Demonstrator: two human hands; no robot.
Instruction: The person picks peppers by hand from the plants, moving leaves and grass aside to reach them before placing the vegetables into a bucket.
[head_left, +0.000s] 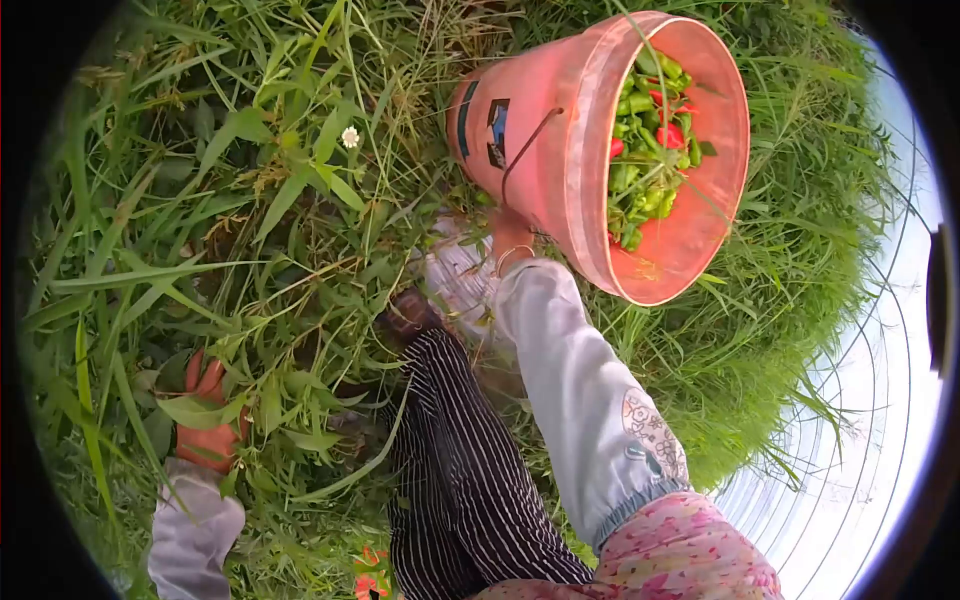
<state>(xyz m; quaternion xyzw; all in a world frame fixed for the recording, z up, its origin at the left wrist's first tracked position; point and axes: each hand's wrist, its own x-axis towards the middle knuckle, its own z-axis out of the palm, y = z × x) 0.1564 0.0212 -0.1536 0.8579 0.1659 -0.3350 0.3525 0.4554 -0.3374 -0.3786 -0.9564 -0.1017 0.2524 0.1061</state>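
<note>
Clearly the right hand [510, 238] is gripping the wire handle [527, 150] of a stiff pink bucket [560, 130], probably hefty with peppers [645, 140], while the gloved left hand [207, 420] is parting grass [250, 250], grip unclear.

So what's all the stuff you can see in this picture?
bucket: one, pink, upper right, tilted, hanging by its wire handle
peppers: many, mostly green, a few red, inside the bucket
flower: one, white, upper middle in the grass
grass: lots, green, all around
striped trouser leg: one, black and white, bottom middle
left hand: orange glove, reaching into leaves
right hand: pale sleeve, at the bucket's handle
</note>
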